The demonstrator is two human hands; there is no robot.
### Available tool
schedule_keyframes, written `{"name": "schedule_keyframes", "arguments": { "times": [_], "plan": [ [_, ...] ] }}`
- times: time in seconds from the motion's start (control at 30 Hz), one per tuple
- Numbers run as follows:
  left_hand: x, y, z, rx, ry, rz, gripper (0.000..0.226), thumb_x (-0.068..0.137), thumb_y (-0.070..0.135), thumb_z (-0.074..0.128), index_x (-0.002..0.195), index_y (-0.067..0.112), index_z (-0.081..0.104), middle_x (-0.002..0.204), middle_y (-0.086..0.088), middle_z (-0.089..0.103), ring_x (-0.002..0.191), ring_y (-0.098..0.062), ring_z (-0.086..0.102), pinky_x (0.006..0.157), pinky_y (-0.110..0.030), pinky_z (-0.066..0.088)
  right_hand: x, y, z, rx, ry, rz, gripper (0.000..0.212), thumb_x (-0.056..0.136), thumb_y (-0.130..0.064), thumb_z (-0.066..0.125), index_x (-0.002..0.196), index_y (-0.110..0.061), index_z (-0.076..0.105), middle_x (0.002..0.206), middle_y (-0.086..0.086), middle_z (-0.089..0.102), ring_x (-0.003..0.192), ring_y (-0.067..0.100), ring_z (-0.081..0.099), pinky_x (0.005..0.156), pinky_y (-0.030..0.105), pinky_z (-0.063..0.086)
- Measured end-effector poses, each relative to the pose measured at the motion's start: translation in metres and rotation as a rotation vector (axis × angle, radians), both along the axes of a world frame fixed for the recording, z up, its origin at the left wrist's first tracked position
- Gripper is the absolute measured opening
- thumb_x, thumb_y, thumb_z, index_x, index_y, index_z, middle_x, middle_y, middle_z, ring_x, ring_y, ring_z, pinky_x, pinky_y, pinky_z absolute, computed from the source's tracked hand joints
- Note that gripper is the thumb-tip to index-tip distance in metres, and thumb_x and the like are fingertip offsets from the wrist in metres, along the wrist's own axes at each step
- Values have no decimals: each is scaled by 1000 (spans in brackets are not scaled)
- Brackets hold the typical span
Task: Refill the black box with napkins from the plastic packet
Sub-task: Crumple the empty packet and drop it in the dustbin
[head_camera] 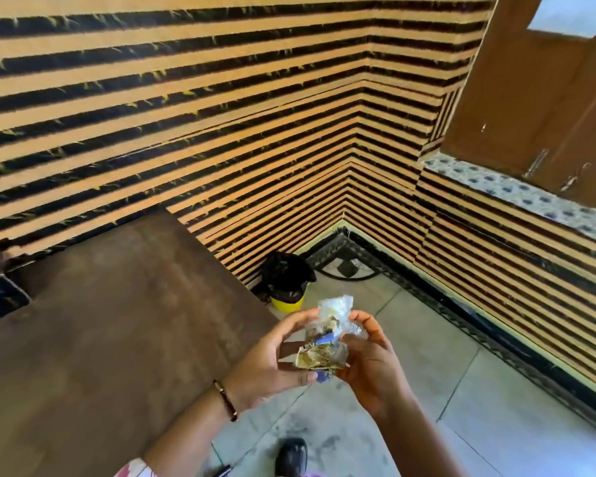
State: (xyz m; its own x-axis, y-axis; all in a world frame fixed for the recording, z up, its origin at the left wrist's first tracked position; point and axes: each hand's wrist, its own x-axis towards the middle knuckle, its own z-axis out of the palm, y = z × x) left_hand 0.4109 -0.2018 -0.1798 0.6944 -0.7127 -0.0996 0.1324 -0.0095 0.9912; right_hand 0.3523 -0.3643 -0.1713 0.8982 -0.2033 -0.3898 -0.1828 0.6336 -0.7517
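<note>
My left hand (pixel 276 359) and right hand (pixel 369 366) both grip the crumpled plastic packet (pixel 324 342) over the floor, right of the table (pixel 117 321) — seemingly emptied, so binning it in the far bin (pixel 288 287) likely comes next.

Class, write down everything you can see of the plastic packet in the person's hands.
The plastic packet is clear, crinkled film with blue and yellowish print, crumpled into a small wad. It looks emptied, though its inside cannot be seen. It is held in the air above the tiled floor, just off the brown table's corner. The left hand grips it from one side, and the right hand from the other, fingers curled round it.
</note>
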Motion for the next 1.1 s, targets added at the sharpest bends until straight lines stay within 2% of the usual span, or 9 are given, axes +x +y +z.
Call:
{"name": "schedule_keyframes", "arguments": {
  "times": [0.1, 0.3, 0.43, 0.57, 0.67, 0.77, 0.87, 1.0, 1.1],
  "plan": [
    [22, -16, -8, -3, 22, 91, 70, 55, 15, 82, 119, 28, 55, 130, -3, 56, 110, -14, 61, 87, -27, 51, 22, -8, -3, -62, 36, -16, 32, 81, 11, 46, 78, -17, 60, 74, 13, 68, 60, 26, 65, 59, 39, 54],
    [83, -44, -11, -9, 74, 175, 63, 65, -7, 75, 116, 21, 54, 115, 0, 66, 106, -9, 63, 86, -22, 52, 81, -25, 3, -233, 22, 65, 39, 85, 15, 39, 75, -13, 65, 74, 13, 70, 63, 26, 67, 55, 35, 53],
    [125, -53, -11, -38, 55, 255, 49, 63, -4, 76, 104, 20, 63, 99, 7, 74, 100, -10, 66, 80, -21, 53, 126, -35, 10, -309, -17, 107, 32, 84, 14, 45, 78, -8, 67, 74, 10, 72, 65, 25, 69, 53, 34, 54],
    [150, -60, -19, -40, 55, 358, 43, 61, -1, 78, 97, 19, 67, 93, 7, 75, 96, -11, 67, 78, -24, 55, 152, -35, 3, -341, -28, 108, 25, 86, 7, 51, 80, -9, 69, 79, 11, 73, 73, 27, 68, 64, 39, 57],
    [165, -70, -28, -11, 58, 505, 39, 63, -13, 72, 90, 15, 66, 84, 3, 74, 83, -9, 68, 71, -21, 55, 171, -42, -5, -374, -14, 156, 26, 84, 6, 55, 85, -15, 71, 89, 12, 74, 83, 28, 69, 75, 41, 57],
    [184, -84, -36, 7, 71, 584, 35, 63, -19, 68, 84, 9, 64, 75, 4, 72, 73, -6, 66, 65, -18, 54, 190, -54, -13, -430, -49, 242, 38, 71, 7, 66, 94, -24, 70, 98, 10, 72, 94, 24, 66, 83, 38, 56],
    [205, -109, -42, 44, 55, 632, 35, 63, -21, 67, 78, 10, 62, 69, 9, 71, 71, -2, 63, 64, -16, 53, 212, -78, -22, -548, -91, 300, 45, 70, 1, 71, 102, -30, 65, 103, 6, 71, 100, 23, 65, 89, 38, 52],
    [226, -160, -44, 82, 21, 678, 29, 64, -22, 66, 75, 5, 60, 72, 4, 66, 69, 1, 61, 62, -16, 52, 245, -132, -26, -561, -121, 319, 47, 69, 10, 70, 98, -27, 67, 93, 8, 72, 90, 23, 66, 80, 43, 55],
    [241, -201, -43, 88, 3, 713, 29, 64, -25, 65, 74, 0, 55, 75, -7, 59, 66, 4, 58, 56, -12, 49, 270, -174, -21, -524, -122, 328, 45, 70, 19, 63, 89, -21, 69, 87, 13, 71, 79, 21, 67, 64, 34, 57]
  ]
}}
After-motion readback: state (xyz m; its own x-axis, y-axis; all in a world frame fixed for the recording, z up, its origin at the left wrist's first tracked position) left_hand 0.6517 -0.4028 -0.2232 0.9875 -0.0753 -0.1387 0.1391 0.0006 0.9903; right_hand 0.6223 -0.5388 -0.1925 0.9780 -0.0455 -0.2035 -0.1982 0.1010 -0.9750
